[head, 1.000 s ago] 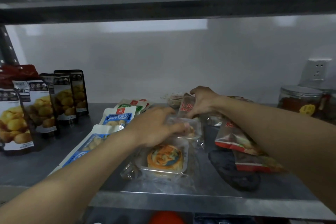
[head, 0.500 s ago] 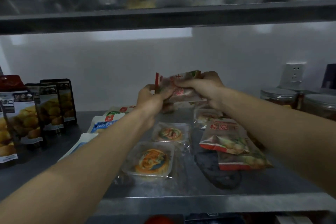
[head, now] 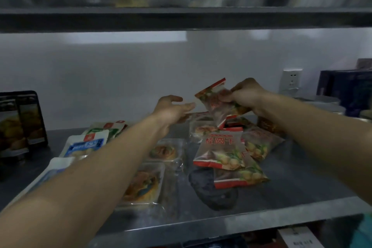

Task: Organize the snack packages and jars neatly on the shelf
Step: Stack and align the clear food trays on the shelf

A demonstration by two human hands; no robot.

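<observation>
On the grey metal shelf (head: 302, 191), far left, dark glossy stand-up pouches (head: 22, 125) stand upright, printed with yellowish round pieces. Just right of them lie flat white-and-blue packets (head: 86, 145), with green-and-white packets (head: 106, 129) behind. Two clear, rigid plastic trays (head: 162, 152) lie near the centre, partly under the left forearm; each is sealed and holds one round, swirled pastry.

The left hand (head: 173, 110) is raised above the shelf with fingers relaxed and holds nothing; its fingertips are just beside the lifted packet (head: 215, 102). The right hand (head: 249, 96) pinches this packet by one side, holding it tilted in the air above the pile (head: 223, 147). It is a small pouch of transparent crinkled film with a red band along its edge and brownish contents.

The pile beneath consists of similar film packets, loosely overlapped, bearing red characters, a red lower band and printed round yellow fruit with green leaves. In front of it lies a dark irregular patch (head: 211, 193), possibly cloth or a stain; the view does not settle which.

At far right stand lidded jars (head: 330, 104), blurred, a dark blue box (head: 350, 90) and a white wall socket (head: 290, 82).
</observation>
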